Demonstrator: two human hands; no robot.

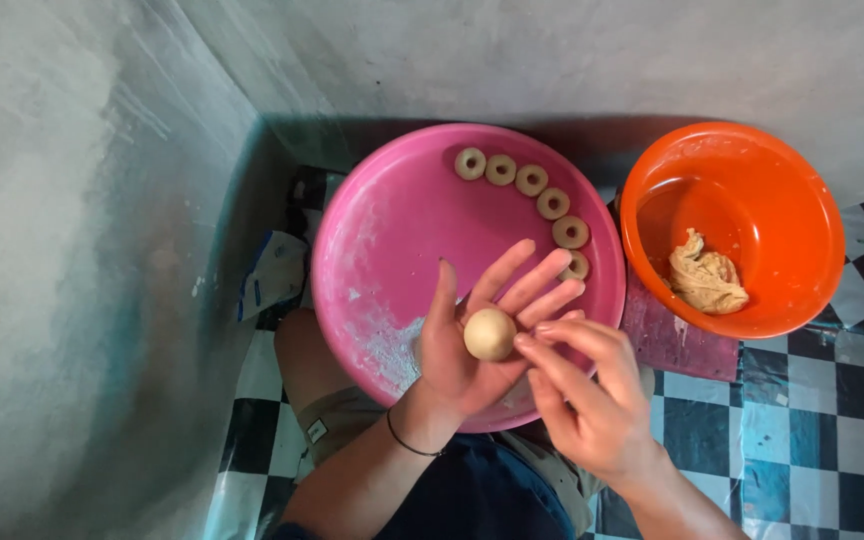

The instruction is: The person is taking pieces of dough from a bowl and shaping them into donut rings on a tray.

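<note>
Against the grey plaster wall at the left, a crumpled white plastic wrapper (270,275) lies on the black-and-white chequered floor (802,430). Beside it sits a round pink plastic tray (382,240), dusted with flour, with six small ring-shaped dough pieces (533,180) curving along its far rim. Above the tray, the left hand (472,350) is spread open, palm up, cradling a smooth round ball of pale dough (490,334). The right hand (592,400), loosely curled, touches the ball with its fingertips (527,342). At the right stands an orange plastic bowl (752,170) holding a rough dough lump (707,277).
</note>
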